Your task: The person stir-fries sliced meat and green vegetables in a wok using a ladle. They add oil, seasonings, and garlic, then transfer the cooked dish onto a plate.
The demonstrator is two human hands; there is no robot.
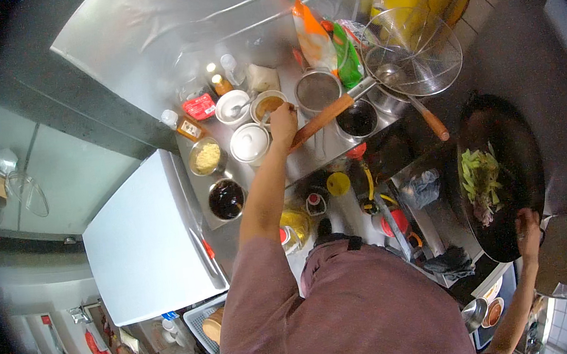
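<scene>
My left hand (pixel 284 120) reaches over the seasoning containers. Its fingers pinch a small spoon (pixel 265 119), whose end is at a white bowl of brown seasoning (pixel 266 105). Close by stand a lidded white pot (pixel 249 143) and a white bowl with a spoon in it (pixel 232 107). On the other side, my right hand (pixel 527 229) grips the near edge of a large black wok (pixel 519 152); whether it holds the rim or a handle is hard to tell. Cut green and purplish vegetables (pixel 481 184) lie in the wok.
A wooden-handled strainer (pixel 324 118) crosses the steel counter, beside a wire skimmer (pixel 413 52). Metal bowls hold yellow minced food (pixel 207 156) and dark liquid (pixel 226 198). Below the counter stand an oil jug (pixel 295 227) and a gas hose (pixel 368 181). A white appliance (pixel 150 243) stands left.
</scene>
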